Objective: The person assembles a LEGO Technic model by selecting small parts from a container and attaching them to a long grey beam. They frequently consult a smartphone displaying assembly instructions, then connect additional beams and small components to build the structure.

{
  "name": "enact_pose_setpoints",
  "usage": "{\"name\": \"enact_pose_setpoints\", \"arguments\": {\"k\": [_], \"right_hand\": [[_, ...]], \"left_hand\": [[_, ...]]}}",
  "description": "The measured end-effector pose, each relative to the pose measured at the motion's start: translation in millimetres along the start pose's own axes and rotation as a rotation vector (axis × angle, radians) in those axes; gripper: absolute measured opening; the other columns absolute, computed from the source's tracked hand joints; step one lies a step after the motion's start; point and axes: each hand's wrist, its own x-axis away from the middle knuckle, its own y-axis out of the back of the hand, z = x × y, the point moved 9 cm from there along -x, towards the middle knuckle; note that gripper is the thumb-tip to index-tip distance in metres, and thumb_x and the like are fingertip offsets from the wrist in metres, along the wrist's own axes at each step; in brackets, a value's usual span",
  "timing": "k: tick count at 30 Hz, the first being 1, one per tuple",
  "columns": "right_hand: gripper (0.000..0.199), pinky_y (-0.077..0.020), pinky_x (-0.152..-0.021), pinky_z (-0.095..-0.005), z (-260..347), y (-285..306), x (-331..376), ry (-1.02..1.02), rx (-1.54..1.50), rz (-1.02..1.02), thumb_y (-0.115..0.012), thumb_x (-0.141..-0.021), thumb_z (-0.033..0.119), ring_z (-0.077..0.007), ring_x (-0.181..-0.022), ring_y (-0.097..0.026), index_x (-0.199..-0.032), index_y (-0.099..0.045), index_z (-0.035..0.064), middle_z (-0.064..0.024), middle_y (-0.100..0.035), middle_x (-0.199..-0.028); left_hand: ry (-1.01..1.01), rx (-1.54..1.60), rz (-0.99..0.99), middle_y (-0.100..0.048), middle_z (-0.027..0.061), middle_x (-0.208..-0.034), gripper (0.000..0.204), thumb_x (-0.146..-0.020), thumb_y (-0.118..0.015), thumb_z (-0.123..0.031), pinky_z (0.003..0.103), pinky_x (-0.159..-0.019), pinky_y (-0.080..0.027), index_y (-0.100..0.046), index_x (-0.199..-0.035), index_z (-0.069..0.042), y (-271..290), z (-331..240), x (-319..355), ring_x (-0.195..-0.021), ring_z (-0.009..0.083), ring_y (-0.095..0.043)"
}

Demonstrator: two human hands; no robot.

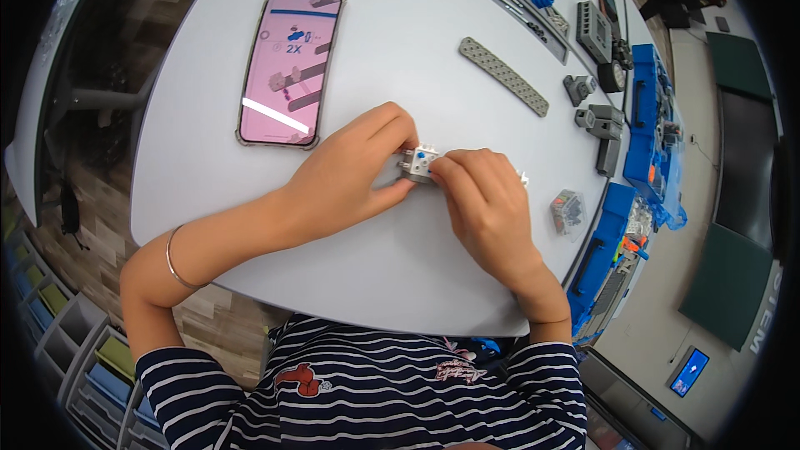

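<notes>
White table (400,267): both hands pinch a grey block (419,163).

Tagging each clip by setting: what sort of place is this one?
Probably a classroom or hobby workshop for building-kit robotics. A white table holds a long grey perforated beam, blue parts trays line its right edge, and both hands pinch a small grey block.

— What colour is the block (419,163) between the hands?
— Light grey, with a blue dot on top. The table (400,50) is pale grey-white.
— And the phone (289,65) at far left?
— Pink screen, clear case.
— The far right?
— A grey holed beam (503,76), dark grey parts (602,121), blue trays (643,108).
— The shirt (367,392)?
— Navy and white stripes, red patch.
</notes>
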Motion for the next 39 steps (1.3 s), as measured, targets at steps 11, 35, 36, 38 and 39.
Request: {"name": "enact_pose_setpoints", "arguments": {"k": [11, 35, 36, 38, 39], "right_hand": [[0.030, -0.0508, -0.076, -0.0389, 20.4, -6.3, -0.8, -0.112, 0.220, 0.014, -0.073, -0.078, -0.005, -0.0262, -0.087, -0.065, -0.107, -0.070, -0.0015, -0.0104, -0.067, -0.100], [0.053, -0.0533, -0.082, -0.0399, 6.8, -9.0, 32.1, 0.044, 0.036, -0.114, -0.086, -0.076, 0.001, -0.0279, -0.094, -0.067, -0.128, -0.075, -0.0018, -0.0102, -0.073, -0.112], [0.053, -0.0532, -0.082, -0.0399, 6.2, -9.8, 33.3, 0.052, 0.034, -0.117, -0.086, -0.076, 0.002, -0.0280, -0.094, -0.067, -0.128, -0.075, -0.0018, -0.0100, -0.073, -0.111], [0.053, -0.0528, -0.082, -0.0403, 4.1, -10.3, 33.9, 0.049, 0.036, -0.119, -0.086, -0.076, 0.001, -0.0283, -0.095, -0.067, -0.128, -0.075, -0.0021, -0.0101, -0.073, -0.111], [0.053, -0.0528, -0.081, -0.0404, 4.7, -10.5, 33.9, 0.058, 0.032, -0.122, -0.085, -0.076, 0.001, -0.0283, -0.094, -0.067, -0.128, -0.075, -0.0023, -0.0103, -0.073, -0.111]], "left_hand": [[0.010, 0.000, 0.019, -0.063, 0.0130, -0.119, 0.037, -0.083, -0.081, 0.004, 0.035, -0.095, -0.060, -0.061, -0.114, 0.000, -0.3, 1.3, 1.4, -0.107, 0.0274, -0.069], [-0.048, 0.013, -0.010, -0.060, 0.0128, -0.111, 0.034, -0.084, -0.079, 0.000, 0.037, -0.091, -0.056, -0.060, -0.112, 0.001, -1.3, 5.6, 5.4, -0.102, 0.0288, -0.066], [-0.042, -0.008, 0.021, -0.060, 0.0133, -0.117, 0.040, -0.084, -0.081, -0.003, 0.035, -0.091, -0.056, -0.060, -0.117, 0.001, -3.1, 6.4, 5.0, -0.104, 0.0285, -0.065], [-0.091, -0.066, -0.027, -0.058, 0.0144, -0.121, 0.046, -0.083, -0.084, -0.007, 0.040, -0.096, -0.055, -0.059, -0.121, 0.000, 0.9, -4.3, 4.9, -0.107, 0.0304, -0.064], [-0.067, -0.091, -0.005, -0.058, 0.0149, -0.123, 0.049, -0.083, -0.085, -0.009, 0.043, -0.099, -0.055, -0.059, -0.124, -0.001, -0.4, -6.7, 4.6, -0.109, 0.0314, -0.063]]}}
